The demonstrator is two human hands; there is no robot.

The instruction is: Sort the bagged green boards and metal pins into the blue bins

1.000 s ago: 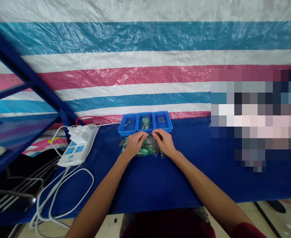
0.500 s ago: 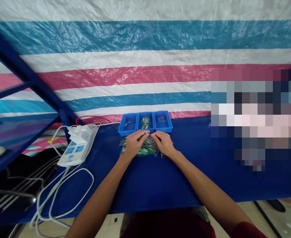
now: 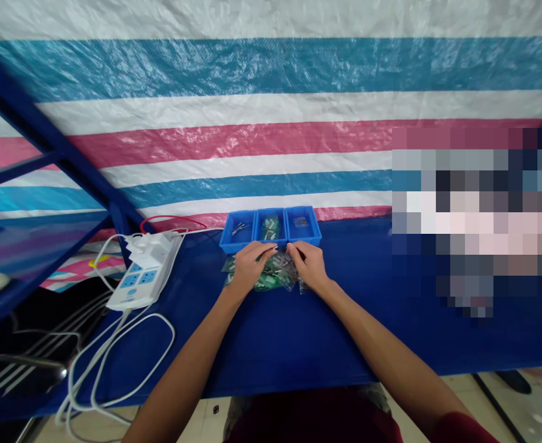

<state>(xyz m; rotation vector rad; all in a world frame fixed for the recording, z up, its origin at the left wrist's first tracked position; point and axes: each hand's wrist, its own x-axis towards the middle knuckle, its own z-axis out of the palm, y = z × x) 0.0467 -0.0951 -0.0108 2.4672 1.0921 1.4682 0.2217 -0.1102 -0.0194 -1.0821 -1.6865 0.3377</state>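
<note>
My left hand (image 3: 252, 266) is closed in a pinch, its fingertips pointing right; whatever it holds is too small to name. Facing it, a small gap away, my right hand (image 3: 308, 266) is also pinched, with its contents hidden or too tiny to make out. Under and between both hands lies a pile of clear and green plastic bags (image 3: 271, 280) with small pieces inside. Just beyond the fingertips stand three joined blue bins. Thin metal pieces (image 3: 240, 229) lie in the left bin, green-and-white packets (image 3: 271, 227) in the middle one, a clear packet (image 3: 301, 222) in the right one.
A white power strip (image 3: 144, 277) with plugs and looped white cables (image 3: 171, 332) lies on the left of the blue table (image 3: 289, 351). Blue metal frame bars (image 3: 74, 166) rise at the left. A striped plastic sheet (image 3: 252, 141) hangs behind. A blurred-out area covers the right.
My fingertips, close together before, have drawn a little apart, the right hand moving slightly to the right. The bins and bags stay where they were.
</note>
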